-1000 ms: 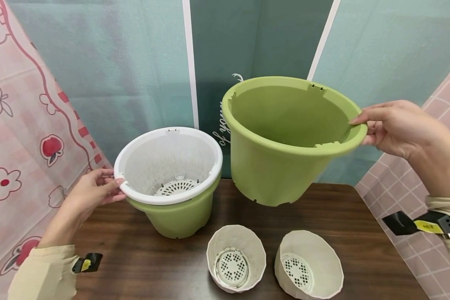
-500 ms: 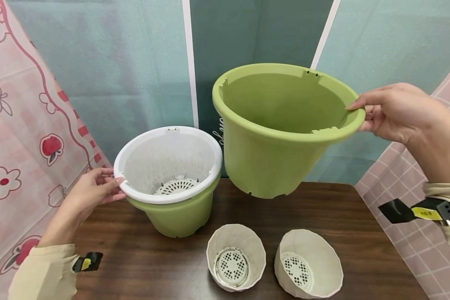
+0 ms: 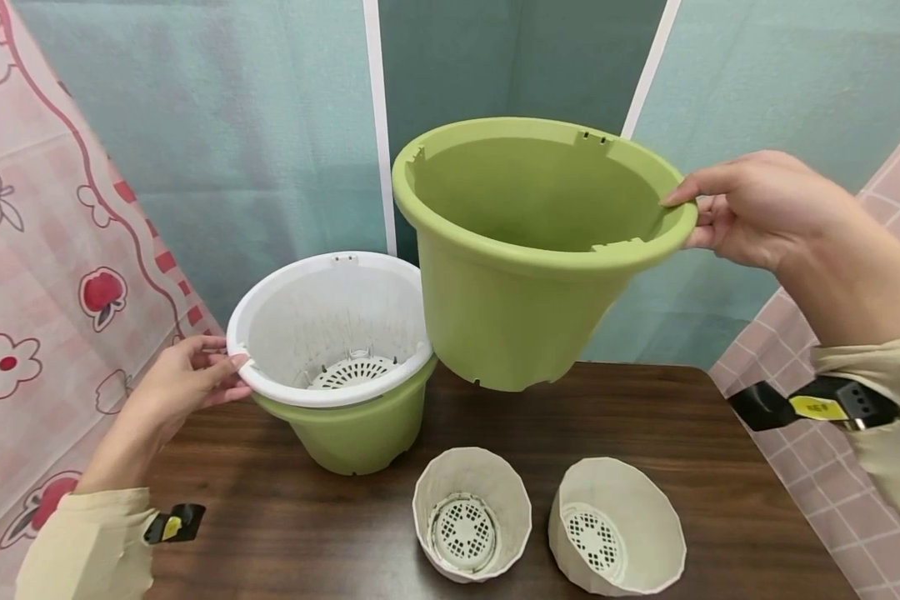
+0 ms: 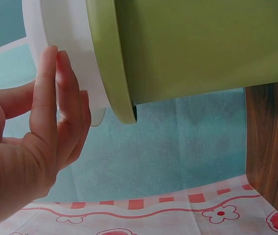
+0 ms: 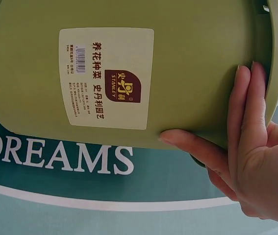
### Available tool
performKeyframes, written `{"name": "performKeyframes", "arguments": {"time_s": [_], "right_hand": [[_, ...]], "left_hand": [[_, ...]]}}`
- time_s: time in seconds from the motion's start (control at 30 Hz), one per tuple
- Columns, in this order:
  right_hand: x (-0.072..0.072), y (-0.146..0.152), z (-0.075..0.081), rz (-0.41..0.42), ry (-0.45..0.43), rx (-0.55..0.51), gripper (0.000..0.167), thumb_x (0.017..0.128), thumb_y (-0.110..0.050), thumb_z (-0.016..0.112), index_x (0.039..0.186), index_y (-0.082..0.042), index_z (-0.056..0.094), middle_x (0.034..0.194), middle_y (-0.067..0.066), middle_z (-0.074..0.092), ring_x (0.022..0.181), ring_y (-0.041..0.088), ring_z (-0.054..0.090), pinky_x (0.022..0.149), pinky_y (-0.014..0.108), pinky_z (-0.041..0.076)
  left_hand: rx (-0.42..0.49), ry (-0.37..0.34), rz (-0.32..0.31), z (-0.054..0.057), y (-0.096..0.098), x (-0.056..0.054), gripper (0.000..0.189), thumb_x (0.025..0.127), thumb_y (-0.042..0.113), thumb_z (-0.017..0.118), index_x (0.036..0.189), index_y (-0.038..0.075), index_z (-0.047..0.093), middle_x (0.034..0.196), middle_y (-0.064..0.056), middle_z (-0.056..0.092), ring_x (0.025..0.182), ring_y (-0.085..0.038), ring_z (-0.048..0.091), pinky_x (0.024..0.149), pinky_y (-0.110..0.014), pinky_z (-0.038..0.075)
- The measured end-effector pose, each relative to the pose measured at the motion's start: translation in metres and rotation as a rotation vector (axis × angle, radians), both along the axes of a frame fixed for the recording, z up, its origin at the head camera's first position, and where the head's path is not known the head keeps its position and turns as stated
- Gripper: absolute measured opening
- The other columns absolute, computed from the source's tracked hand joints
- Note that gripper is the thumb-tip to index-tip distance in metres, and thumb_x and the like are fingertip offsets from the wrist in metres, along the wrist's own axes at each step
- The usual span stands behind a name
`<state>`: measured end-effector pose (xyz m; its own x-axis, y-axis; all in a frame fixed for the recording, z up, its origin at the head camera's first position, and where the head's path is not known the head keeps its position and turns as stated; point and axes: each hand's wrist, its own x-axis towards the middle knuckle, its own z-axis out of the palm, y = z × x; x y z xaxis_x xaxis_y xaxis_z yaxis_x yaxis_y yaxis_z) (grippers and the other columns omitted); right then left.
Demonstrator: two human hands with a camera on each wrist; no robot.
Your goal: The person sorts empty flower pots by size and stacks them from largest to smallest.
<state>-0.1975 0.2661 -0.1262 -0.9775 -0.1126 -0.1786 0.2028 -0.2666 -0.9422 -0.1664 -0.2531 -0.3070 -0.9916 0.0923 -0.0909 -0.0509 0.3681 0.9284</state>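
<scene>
A large green flowerpot (image 3: 502, 317) hangs in the air above the table, its mouth tipped toward me. My right hand (image 3: 772, 208) pinches its rim at the right, thumb inside and fingers beneath. In the right wrist view a printed label (image 5: 106, 78) shows on the pot's wall. To the left, a white flowerpot (image 3: 330, 321) with a slotted bottom sits nested in another green flowerpot (image 3: 360, 437) on the table. My left hand (image 3: 198, 375) holds the white rim at its left side, thumb on top. The raised pot overlaps the right edge of the white one in the head view.
Two small cream faceted pots with perforated bottoms, one in the middle (image 3: 506, 500) and one at the right (image 3: 648, 525), stand near the front of the dark wooden table (image 3: 270, 525). A teal curtain (image 3: 270, 125) hangs behind, and pink cloth (image 3: 52, 250) at the left.
My right hand has raised the green flowerpot and carried it leftward, closer to the nested pots. The left hand and the pots on the table have stayed in place.
</scene>
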Motion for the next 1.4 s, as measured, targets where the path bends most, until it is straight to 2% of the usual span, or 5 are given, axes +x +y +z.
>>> {"name": "performKeyframes", "arguments": {"time_s": [0.2,0.43,0.63,0.93,1.4], "right_hand": [[-0.001,-0.013,0.000,0.010,0.007,0.044,0.016,0.086,0.017,0.046,0.099,0.010,0.049,0.101,0.019,0.047,0.070,0.030,0.063,0.066,0.042,0.060],[-0.004,-0.027,0.004,0.038,0.001,0.091,0.038,0.086,0.015,0.047,0.120,0.006,0.033,0.105,0.017,0.045,0.074,0.028,0.064,0.069,0.042,0.060],[-0.007,-0.039,0.008,0.024,-0.017,0.092,0.043,0.084,0.016,0.048,0.122,0.005,0.031,0.098,0.020,0.050,0.076,0.030,0.064,0.068,0.044,0.060],[-0.006,-0.059,0.009,0.036,-0.011,0.142,0.061,0.085,0.013,0.051,0.136,0.000,0.021,0.113,0.016,0.036,0.077,0.028,0.063,0.069,0.041,0.060],[-0.006,-0.096,0.014,0.059,-0.018,0.161,0.054,0.084,0.014,0.050,0.131,0.002,0.025,0.121,0.009,0.026,0.077,0.027,0.061,0.061,0.036,0.061]], "left_hand": [[-0.005,-0.007,0.001,0.000,0.001,-0.001,0.060,0.095,0.019,0.050,0.134,-0.015,0.020,0.099,-0.018,0.048,0.074,-0.008,0.063,0.074,-0.027,0.059],[-0.008,-0.009,-0.005,0.000,0.001,-0.001,0.061,0.094,0.019,0.052,0.133,-0.015,0.020,0.097,-0.018,0.049,0.073,-0.008,0.063,0.074,-0.028,0.059],[-0.008,-0.004,-0.014,0.001,0.002,-0.001,0.059,0.094,0.018,0.051,0.132,-0.016,0.021,0.096,-0.018,0.048,0.073,-0.009,0.063,0.074,-0.028,0.059],[0.000,-0.013,-0.014,0.001,0.003,0.000,0.058,0.095,0.016,0.050,0.132,-0.016,0.020,0.098,-0.019,0.047,0.073,-0.009,0.063,0.076,-0.030,0.058],[0.041,0.005,-0.015,-0.001,0.004,0.001,0.053,0.096,0.011,0.046,0.131,-0.018,0.019,0.097,-0.018,0.047,0.073,-0.008,0.063,0.076,-0.028,0.058]]}}
